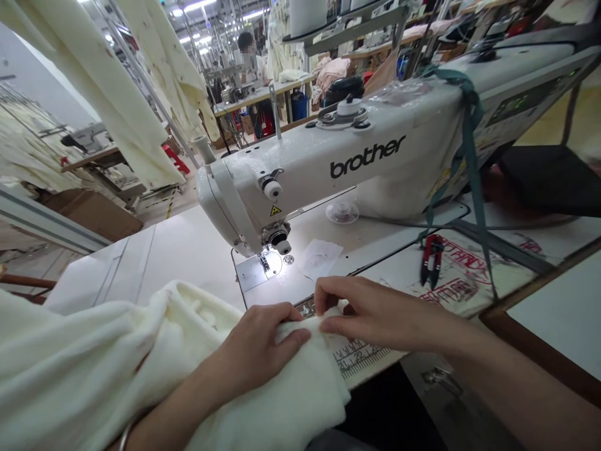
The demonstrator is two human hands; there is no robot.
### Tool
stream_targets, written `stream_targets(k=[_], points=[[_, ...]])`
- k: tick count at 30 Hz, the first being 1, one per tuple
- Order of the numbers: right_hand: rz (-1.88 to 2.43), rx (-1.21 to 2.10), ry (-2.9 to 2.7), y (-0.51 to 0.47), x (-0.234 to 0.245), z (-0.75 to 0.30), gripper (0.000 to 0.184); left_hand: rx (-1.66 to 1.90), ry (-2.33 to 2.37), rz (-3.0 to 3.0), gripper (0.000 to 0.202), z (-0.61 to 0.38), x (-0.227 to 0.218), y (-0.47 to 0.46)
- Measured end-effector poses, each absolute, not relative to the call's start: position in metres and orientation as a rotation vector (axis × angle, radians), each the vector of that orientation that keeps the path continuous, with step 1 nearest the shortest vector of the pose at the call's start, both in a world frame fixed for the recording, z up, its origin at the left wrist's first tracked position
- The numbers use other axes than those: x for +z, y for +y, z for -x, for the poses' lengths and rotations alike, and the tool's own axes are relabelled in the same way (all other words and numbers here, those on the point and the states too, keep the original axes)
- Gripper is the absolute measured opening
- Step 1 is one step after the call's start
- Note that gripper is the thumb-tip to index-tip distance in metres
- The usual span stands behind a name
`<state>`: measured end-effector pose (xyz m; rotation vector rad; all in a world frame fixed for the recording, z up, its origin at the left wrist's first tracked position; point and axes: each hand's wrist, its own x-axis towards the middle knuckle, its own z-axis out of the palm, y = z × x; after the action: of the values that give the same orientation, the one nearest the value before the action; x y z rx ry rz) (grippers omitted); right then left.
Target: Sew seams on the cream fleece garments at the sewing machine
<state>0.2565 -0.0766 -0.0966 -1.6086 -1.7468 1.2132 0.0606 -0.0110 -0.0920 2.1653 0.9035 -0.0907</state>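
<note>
Cloth [117, 357]: long axis left-right, edge pointing right, just before the sewing machine [328, 156].
Left hand [260, 344]: clamped on that edge.
Right hand [370, 313]: fingertips pinching it too.

We are in a garment factory, on its sewing floor. An industrial Brother sewing machine [328, 169] is set into the white work table [178, 250] in front of us, with a measuring tape [359, 357] stuck along the table's edge and red thread snips [431, 258] lying nearby. Cream fabric [94, 363] is heaped on the table, and hanging garments [141, 106] of the same cream cloth fill the space above. Behind, more sewing tables stand under strip lights [200, 6], and another person [246, 56] sits at one.
</note>
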Motion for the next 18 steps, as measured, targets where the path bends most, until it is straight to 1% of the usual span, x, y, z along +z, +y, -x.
stream_targets(k=[2,3,6,10,14,18], points=[[1.597,1.285,-1.745,-0.075,-0.095,-0.258,0.015,-0.071,0.915,-2.164,0.024,-0.061,-0.092,-0.012],[1.6,1.313,-1.759,-0.074,-0.094,-0.258,0.017,-0.064,0.92,-2.162,0.024,-0.061,-0.092,-0.013],[1.63,1.392,-1.756,-0.072,-0.092,-0.255,0.008,-0.039,0.933,-2.145,0.023,-0.062,-0.09,-0.014],[1.643,1.453,-1.648,-0.073,-0.097,-0.25,0.007,-0.019,0.93,-2.065,0.023,-0.06,-0.088,-0.012],[1.594,1.511,-1.603,-0.059,-0.107,-0.248,0.011,-0.018,1.035,-2.026,0.023,-0.059,-0.092,-0.002],[1.725,1.404,-1.698,-0.019,-0.108,-0.243,0.009,0.053,1.227,-1.949,0.022,-0.06,-0.1,0.023]])
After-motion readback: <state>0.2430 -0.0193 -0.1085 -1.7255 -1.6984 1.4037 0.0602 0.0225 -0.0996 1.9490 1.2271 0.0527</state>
